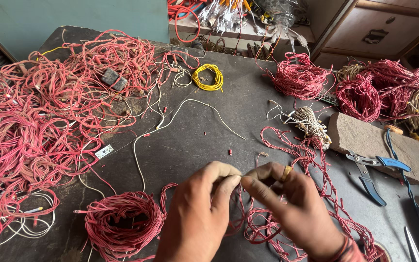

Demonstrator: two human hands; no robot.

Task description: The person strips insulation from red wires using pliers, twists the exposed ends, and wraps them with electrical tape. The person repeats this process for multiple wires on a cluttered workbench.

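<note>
Dark and scuffed, the worktop (209,131) is littered with wire from edge to edge. Near its front edge, the left hand (197,213) and the right hand (287,206) meet fingertip to fingertip, each with thumb and forefinger closed in a pinch on a thin red wire (241,213) that hangs down between them into loose red loops lying under the right hand. A gold ring (286,172) sits on a right finger. Just left of the left hand lies a wound coil of red wire (122,225), close to the front edge. Along the whole left edge spreads a big tangled heap of red wire (40,116). Towards the back edge lies a small yellow coil (208,76), with more red bundles (300,75) at the back right corner. By the right edge, blue-handled pliers (372,170) rest beside a flat stone slab (379,143), near a pale wire bundle (311,123).
</note>
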